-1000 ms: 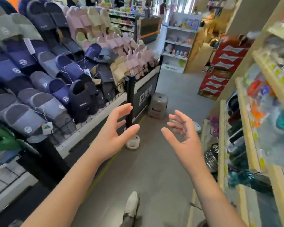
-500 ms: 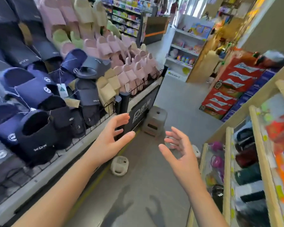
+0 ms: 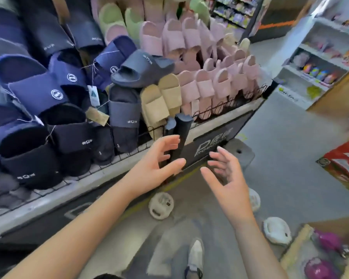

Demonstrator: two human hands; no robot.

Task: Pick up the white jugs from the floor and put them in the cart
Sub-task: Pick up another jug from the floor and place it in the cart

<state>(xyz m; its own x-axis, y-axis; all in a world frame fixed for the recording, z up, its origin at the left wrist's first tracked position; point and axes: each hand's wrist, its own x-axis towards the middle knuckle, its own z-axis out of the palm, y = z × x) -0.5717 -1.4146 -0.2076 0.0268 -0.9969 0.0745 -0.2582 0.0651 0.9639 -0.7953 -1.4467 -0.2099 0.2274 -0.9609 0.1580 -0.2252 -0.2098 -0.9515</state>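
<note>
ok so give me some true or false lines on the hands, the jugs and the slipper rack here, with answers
1. The left hand and the right hand hold nothing. True.
2. The right hand grips a jug. False: it is empty. One white jug lies on the floor near the rack, and another white jug lies further right.
3. Every slipper on the rack is pink. False: there are also navy slippers and beige slippers.
4. A grey stool stands on the floor beyond the hands. True.
</note>
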